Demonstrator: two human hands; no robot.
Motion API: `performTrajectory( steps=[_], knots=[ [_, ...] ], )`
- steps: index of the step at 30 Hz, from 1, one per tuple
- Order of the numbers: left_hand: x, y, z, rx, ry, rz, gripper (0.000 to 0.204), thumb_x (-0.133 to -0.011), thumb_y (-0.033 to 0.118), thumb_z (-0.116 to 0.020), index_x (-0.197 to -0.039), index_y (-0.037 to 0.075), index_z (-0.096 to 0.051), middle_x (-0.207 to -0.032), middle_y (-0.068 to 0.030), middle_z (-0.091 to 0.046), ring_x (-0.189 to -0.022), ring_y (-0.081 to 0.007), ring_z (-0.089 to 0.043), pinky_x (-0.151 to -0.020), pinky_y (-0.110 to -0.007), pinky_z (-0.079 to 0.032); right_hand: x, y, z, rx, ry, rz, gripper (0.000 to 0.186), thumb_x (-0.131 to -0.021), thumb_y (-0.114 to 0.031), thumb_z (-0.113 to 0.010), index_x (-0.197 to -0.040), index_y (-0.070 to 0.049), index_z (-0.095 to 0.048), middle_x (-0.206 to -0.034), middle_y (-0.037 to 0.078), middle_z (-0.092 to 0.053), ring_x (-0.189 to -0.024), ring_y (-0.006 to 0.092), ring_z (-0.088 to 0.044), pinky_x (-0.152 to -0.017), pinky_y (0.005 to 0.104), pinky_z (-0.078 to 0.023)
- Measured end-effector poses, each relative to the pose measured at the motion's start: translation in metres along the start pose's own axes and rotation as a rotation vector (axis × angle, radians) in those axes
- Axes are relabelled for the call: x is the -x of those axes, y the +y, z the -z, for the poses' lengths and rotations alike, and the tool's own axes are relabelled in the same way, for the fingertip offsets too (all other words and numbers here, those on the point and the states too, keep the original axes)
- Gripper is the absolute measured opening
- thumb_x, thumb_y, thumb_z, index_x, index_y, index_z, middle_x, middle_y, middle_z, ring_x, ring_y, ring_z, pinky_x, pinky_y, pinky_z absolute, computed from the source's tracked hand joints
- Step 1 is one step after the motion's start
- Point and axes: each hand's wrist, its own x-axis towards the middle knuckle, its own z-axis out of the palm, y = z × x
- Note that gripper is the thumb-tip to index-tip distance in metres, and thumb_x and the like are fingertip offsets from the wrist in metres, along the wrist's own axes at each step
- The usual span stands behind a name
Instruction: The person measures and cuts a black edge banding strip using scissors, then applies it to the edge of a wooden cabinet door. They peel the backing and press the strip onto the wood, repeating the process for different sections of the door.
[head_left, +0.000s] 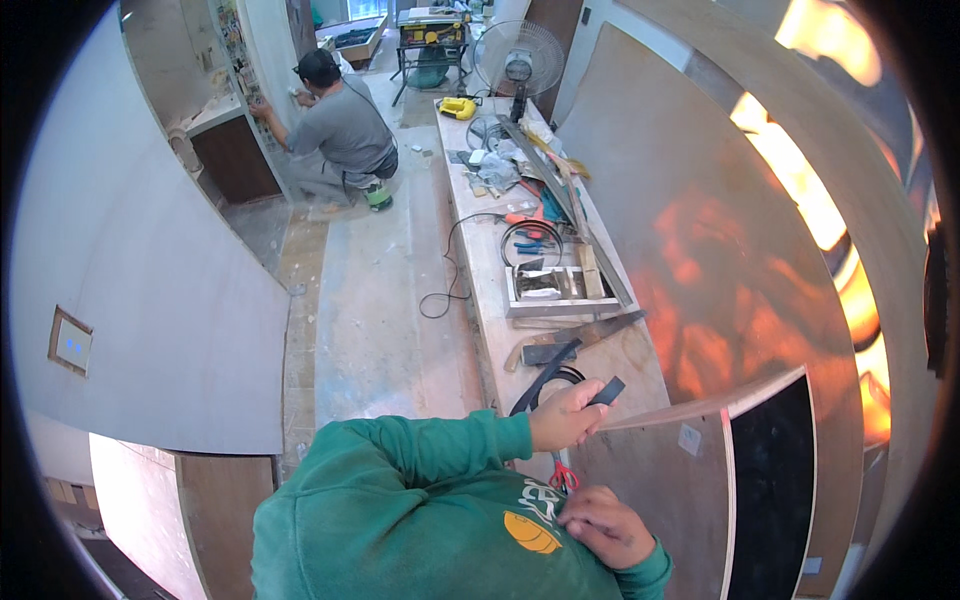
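My left hand (570, 415) is closed on a short piece of dark grey strip (608, 390). Just behind it, coils of black banding (545, 375) lie on the long bench (630, 345). My right hand (600, 525) is held against the front of my green sweatshirt, fingers curled; what is in them, if anything, is hidden. Red-handled scissors (562, 475) show between my two hands. A plywood cabinet box (650, 470) with a dark inside stands at my right, beside both hands.
The bench carries a saw (600, 325), a wooden tray (560, 305), pliers, metal bars and a yellow tool (457, 108). A co-worker (345, 135) crouches by a doorway at back left. A fan (517, 68) stands behind. Pale panels (160, 330) flank the left.
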Motion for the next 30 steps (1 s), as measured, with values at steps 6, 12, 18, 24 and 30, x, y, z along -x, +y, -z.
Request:
performTrajectory(
  steps=[6,12,18,24,30],
  knots=[
    [0.025,-0.001,-0.057,-0.046,0.037,-0.154,0.018,-0.099,0.012,-0.046,-0.116,0.005,-0.048,-0.074,0.0000,-0.050,-0.056,-0.0060,-0.045,-0.052,-0.021,-0.039,0.065,0.005,-0.016,-0.011,-0.045,0.084,0.010,-0.089,-0.010,-0.063,-0.094,-0.002,-0.064,-0.094,0.012,-0.062,-0.097,0.0314,-0.058,-0.093,0.0426,-0.042],
    [0.048,0.014,-0.095,-0.036,0.090,-0.226,0.019,-0.099,0.012,-0.046,-0.116,0.005,-0.048,-0.073,0.0007,-0.050,-0.057,-0.0060,-0.044,-0.052,-0.021,-0.038,0.100,0.006,-0.029,0.260,0.058,0.003,0.012,-0.092,-0.012,-0.060,-0.090,-0.001,-0.064,-0.091,0.011,-0.063,-0.097,0.0315,-0.058,-0.096,0.0437,-0.042],
    [0.046,0.018,-0.108,-0.066,0.057,-0.310,0.018,-0.099,0.012,-0.045,-0.115,0.005,-0.047,-0.073,0.0003,-0.049,-0.056,-0.0064,-0.044,-0.052,-0.022,-0.038,0.122,-0.008,-0.015,-0.070,-0.105,0.155,0.015,-0.093,-0.015,-0.060,-0.092,-0.001,-0.064,-0.092,0.011,-0.063,-0.097,0.0302,-0.058,-0.098,0.0444,-0.042],
    [0.046,0.018,-0.122,-0.053,0.067,-0.301,0.020,-0.099,0.013,-0.045,-0.117,0.005,-0.047,-0.074,0.0002,-0.049,-0.058,-0.0068,-0.044,-0.053,-0.022,-0.038,0.127,-0.013,-0.025,0.120,0.035,0.061,0.016,-0.093,-0.013,-0.059,-0.088,0.002,-0.063,-0.088,0.010,-0.062,-0.095,0.0282,-0.060,-0.099,0.0480,-0.043],
    [0.057,0.068,-0.142,-0.201,-0.082,-0.475,0.025,-0.101,0.017,-0.046,-0.122,0.004,-0.047,-0.076,0.0001,-0.048,-0.063,-0.0068,-0.046,-0.056,-0.022,-0.041,0.188,-0.084,0.017,-0.023,0.286,0.122,0.030,-0.087,-0.025,-0.065,-0.074,0.001,-0.066,-0.080,0.015,-0.066,-0.086,0.0305,-0.066,-0.086,0.0448,-0.051]
  ],
)
